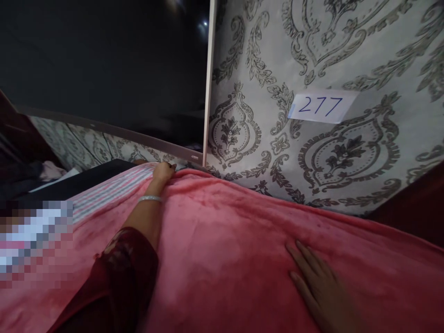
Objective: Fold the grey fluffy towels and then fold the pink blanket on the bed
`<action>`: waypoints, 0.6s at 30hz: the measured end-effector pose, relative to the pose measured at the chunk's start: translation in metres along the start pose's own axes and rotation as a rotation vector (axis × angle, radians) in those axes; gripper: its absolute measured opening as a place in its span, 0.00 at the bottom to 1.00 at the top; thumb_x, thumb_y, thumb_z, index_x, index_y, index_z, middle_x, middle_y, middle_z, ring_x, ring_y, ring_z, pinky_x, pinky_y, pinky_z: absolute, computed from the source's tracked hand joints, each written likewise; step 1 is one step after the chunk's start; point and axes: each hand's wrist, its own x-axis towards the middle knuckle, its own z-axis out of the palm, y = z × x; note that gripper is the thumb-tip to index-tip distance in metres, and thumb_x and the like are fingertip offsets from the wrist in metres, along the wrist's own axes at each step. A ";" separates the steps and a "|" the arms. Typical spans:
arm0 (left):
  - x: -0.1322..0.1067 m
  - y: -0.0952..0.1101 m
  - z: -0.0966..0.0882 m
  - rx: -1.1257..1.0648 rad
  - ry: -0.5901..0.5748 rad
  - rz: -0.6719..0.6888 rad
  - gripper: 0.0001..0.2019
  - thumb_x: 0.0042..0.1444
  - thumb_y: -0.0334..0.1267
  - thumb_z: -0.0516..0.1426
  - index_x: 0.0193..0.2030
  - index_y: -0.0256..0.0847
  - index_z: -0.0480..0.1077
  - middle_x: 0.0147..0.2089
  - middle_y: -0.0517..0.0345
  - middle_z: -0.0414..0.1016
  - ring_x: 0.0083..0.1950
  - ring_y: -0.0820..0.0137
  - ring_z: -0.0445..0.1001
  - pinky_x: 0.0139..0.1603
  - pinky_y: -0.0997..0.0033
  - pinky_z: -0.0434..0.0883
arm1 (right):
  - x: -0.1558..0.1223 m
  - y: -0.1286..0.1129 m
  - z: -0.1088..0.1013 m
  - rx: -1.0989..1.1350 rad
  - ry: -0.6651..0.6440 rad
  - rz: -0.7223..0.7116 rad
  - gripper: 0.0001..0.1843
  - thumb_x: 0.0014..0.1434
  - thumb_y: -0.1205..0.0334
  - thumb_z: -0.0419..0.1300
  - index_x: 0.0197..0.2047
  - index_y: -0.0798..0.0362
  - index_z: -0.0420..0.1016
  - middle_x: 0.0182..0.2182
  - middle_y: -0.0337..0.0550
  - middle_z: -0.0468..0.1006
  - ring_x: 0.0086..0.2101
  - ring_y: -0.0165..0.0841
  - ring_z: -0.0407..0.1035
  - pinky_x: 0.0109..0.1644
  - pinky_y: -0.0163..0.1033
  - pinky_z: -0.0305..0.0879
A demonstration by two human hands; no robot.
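A pink plush blanket (222, 249) covers the surface in front of me, with a grey-and-white striped band (111, 189) along its left part. My left hand (164, 172) reaches out to the blanket's far edge by the wall, its fingers curled down over the edge and closed on the cloth; the fingertips are partly hidden. A light bracelet (150, 198) circles that wrist, below a dark red sleeve (121, 263). At the lower right, my right hand (321, 286) lies flat on the blanket with fingers stretched out, holding nothing.
A large dark television screen (104, 69) hangs just above the far edge. Patterned wallpaper (263, 138) bears a paper label (322, 106) reading 277. A black flat surface (86, 180) lies left of the blanket, and dark red furniture (416, 203) stands at right.
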 end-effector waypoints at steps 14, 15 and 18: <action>0.020 -0.008 -0.015 -0.176 0.026 -0.078 0.14 0.57 0.42 0.57 0.43 0.38 0.79 0.42 0.43 0.82 0.49 0.51 0.80 0.49 0.60 0.76 | 0.001 0.001 0.001 0.024 0.021 -0.004 0.30 0.71 0.50 0.42 0.73 0.42 0.58 0.70 0.42 0.62 0.68 0.46 0.58 0.68 0.63 0.58; 0.022 -0.009 -0.015 -0.193 0.049 -0.078 0.15 0.58 0.41 0.56 0.45 0.37 0.79 0.40 0.43 0.82 0.48 0.52 0.80 0.48 0.60 0.76 | 0.001 0.001 0.001 0.027 0.014 0.002 0.30 0.71 0.50 0.42 0.73 0.42 0.58 0.71 0.42 0.61 0.68 0.46 0.57 0.69 0.63 0.57; 0.024 -0.010 -0.009 -0.238 0.118 -0.046 0.19 0.61 0.41 0.53 0.54 0.34 0.75 0.38 0.43 0.81 0.46 0.53 0.81 0.46 0.57 0.77 | 0.001 0.000 0.000 0.042 -0.024 0.025 0.31 0.71 0.49 0.42 0.73 0.43 0.59 0.71 0.42 0.61 0.69 0.45 0.56 0.69 0.62 0.58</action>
